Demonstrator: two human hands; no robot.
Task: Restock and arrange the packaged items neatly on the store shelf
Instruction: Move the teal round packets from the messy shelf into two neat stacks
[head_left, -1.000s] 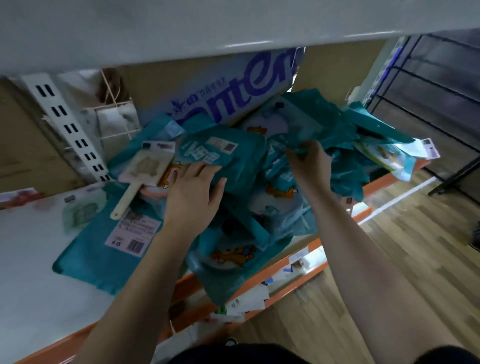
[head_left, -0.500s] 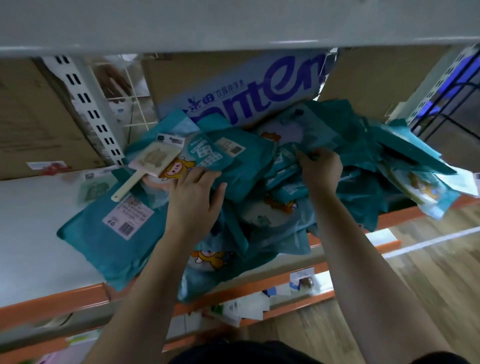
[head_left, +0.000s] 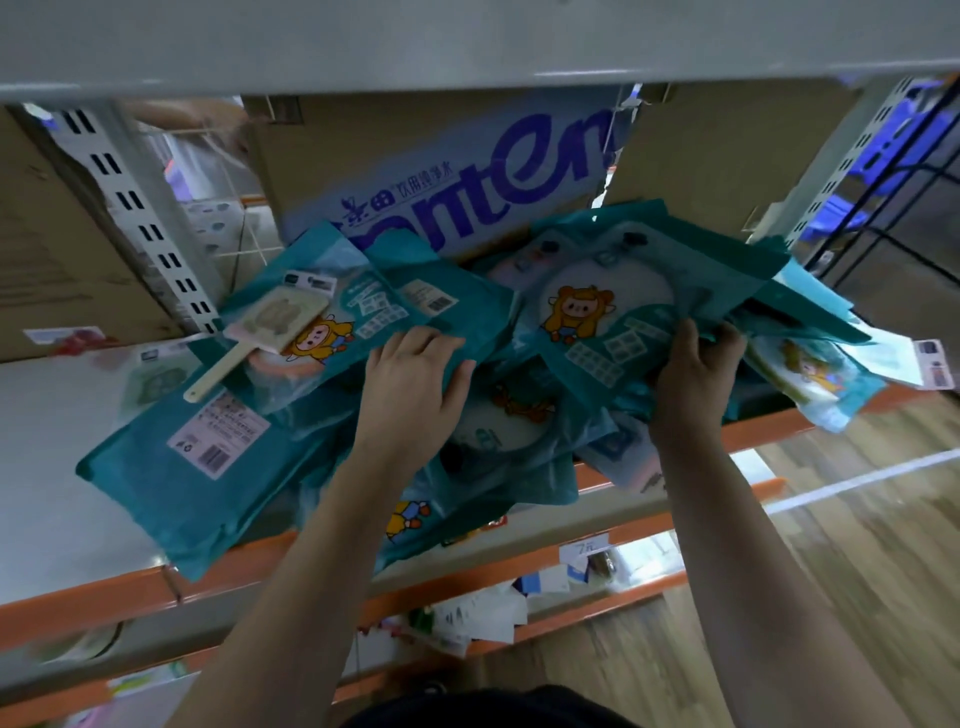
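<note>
A loose heap of several teal packets with a cartoon figure on them lies on the white shelf. My left hand lies on the pile's middle with its fingers slid over a packet's edge. My right hand grips the lower edge of a raised teal packet, fingers curled under it. One teal packet lies label-up at the left, overhanging the orange shelf edge. A cream brush-like item in clear wrap rests on the pile's left.
A cardboard box with blue lettering stands behind the heap. A slotted white upright rises at the left, another at the right. Lower shelves hold small packs. Wooden floor lies to the right.
My right hand has moved right and lifted a teal packet, showing its cartoon face. My left hand has shifted slightly right on the pile. The camera view has swung.
</note>
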